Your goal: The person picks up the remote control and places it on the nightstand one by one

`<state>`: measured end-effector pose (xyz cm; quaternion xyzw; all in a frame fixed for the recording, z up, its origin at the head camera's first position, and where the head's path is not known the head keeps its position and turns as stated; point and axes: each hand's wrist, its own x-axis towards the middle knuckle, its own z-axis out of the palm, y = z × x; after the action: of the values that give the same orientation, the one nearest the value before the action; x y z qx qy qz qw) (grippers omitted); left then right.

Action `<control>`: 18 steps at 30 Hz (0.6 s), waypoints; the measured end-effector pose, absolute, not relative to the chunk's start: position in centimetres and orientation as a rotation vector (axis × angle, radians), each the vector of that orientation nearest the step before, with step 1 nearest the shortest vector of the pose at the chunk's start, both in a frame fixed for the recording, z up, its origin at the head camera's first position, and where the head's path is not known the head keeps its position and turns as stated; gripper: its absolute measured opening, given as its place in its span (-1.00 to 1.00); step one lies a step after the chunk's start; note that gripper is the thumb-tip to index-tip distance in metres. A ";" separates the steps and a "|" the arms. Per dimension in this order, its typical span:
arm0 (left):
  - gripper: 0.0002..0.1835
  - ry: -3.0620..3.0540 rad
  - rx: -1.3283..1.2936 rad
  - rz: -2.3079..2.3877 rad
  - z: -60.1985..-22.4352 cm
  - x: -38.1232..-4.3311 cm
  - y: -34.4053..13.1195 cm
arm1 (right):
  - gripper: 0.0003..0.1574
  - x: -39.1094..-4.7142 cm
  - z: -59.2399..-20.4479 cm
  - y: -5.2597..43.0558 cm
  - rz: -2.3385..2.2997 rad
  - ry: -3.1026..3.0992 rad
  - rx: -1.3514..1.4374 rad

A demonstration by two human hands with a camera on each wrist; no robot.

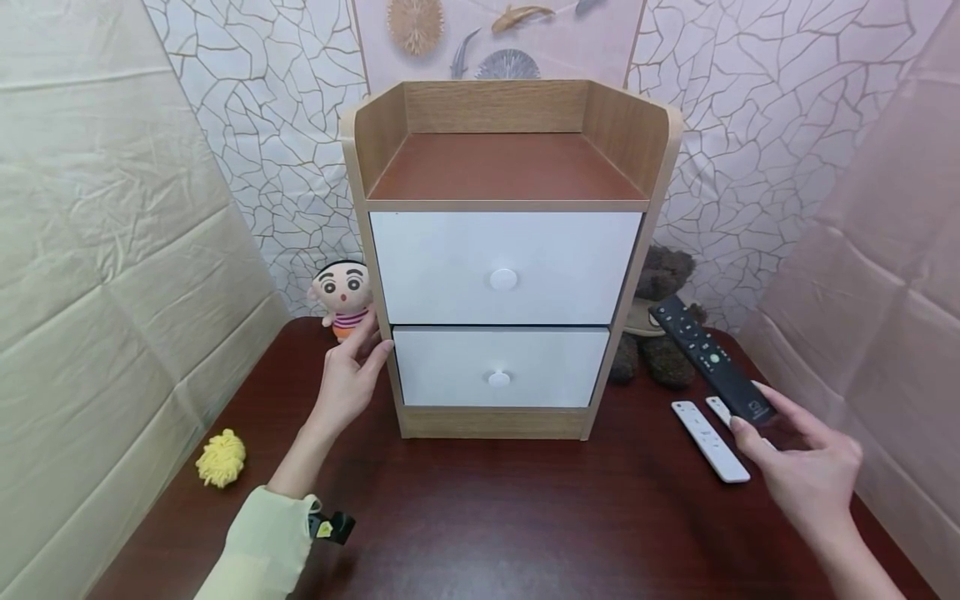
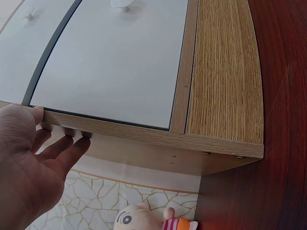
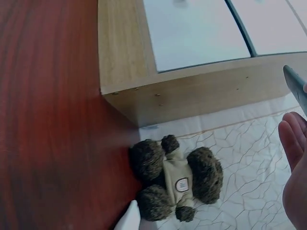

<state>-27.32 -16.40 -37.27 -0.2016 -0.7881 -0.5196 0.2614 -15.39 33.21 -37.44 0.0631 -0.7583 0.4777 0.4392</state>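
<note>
"So, with the cabinet point(image 1: 502, 242) as the centre of our clock, where's the left hand point(image 1: 348, 379)?"

"Eight o'clock, gripping the cabinet's edge! Thumb on the front frame, fingertips against the side panel; I'd guess that's to steady it."

"And the right hand point(image 1: 813, 475)?"

"Out towards four, pinching a black remote point(image 1: 705, 354) by its near end. It's up off the counter point(image 1: 495, 508), buttons upward, far end pointing to eleven. Holding it so low leaves the keys uncovered, perhaps on purpose."

"White remotes point(image 1: 708, 442) below it?"

"Two, lying at four o'clock, one mostly hidden behind the black one and the hand. They're near that right hand, probably for easy reach."

"Now the soft toys!"

"Doll point(image 1: 341, 292) at nine, apart from the left fingers; brown bear point(image 3: 180, 179) at three. Both sit beside the cabinet, which keeps its front unblocked, maybe by design."

"And that yellow pom-pom point(image 1: 222, 458)?"

"Eight o'clock, farther out, well apart from either hand. Nobody's touching the drawer knobs point(image 1: 503, 279), either."
</note>
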 end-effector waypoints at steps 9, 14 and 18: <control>-0.37 -2.132 -0.544 -1.429 -37.2 -27.2 -16.3 | -0.44 -16.5 -36.0 32.5 1.263 -1.692 0.390; -0.37 -2.133 -0.541 -1.429 -37.1 -27.2 -16.3 | -0.46 -16.7 -34.7 31.6 1.238 -1.678 0.414; -0.37 -2.136 -0.538 -1.428 -37.2 -27.3 -16.4 | -0.44 -17.1 -34.0 31.3 1.246 -1.662 0.437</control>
<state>-27.27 -16.40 -37.19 -0.1981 -0.7866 -0.5260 0.2555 -17.06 31.25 -33.95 0.1795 -0.6837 0.5124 0.4876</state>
